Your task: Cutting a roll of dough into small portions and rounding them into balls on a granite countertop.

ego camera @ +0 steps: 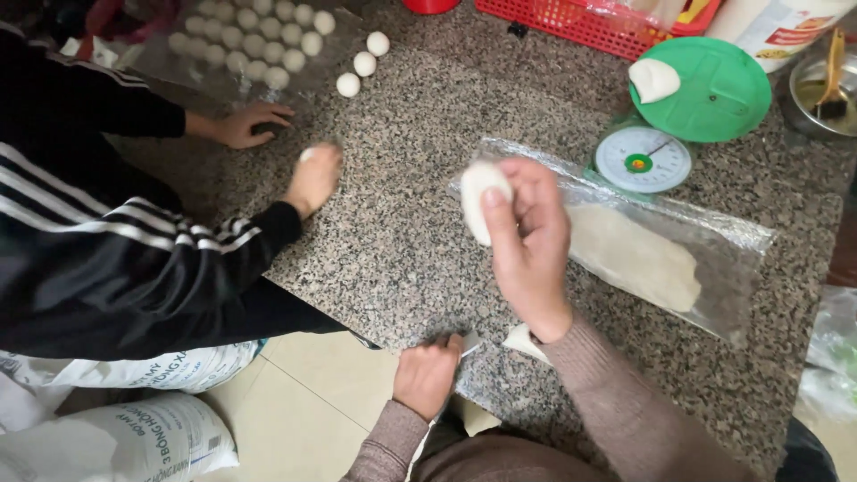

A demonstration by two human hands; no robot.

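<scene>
My right hand [528, 243] is raised above the granite counter [402, 205], shut on a pale lump of dough [480, 198] pinched between thumb and fingers. My left hand [427, 373] rests at the counter's near edge, fingers curled around a small thin blade-like tool that is mostly hidden. A long slab of dough [634, 257] lies on a clear plastic sheet [723, 286] just right of my right hand.
A co-worker in a black striped jacket rolls a dough ball under one hand [314, 177]; their other hand [245, 123] lies flat. Dough balls [361, 64] sit at the back beside a tray of several more. A green scale [643, 161], green lid [719, 89], red basket [580, 22] and sacks [125, 437] surround.
</scene>
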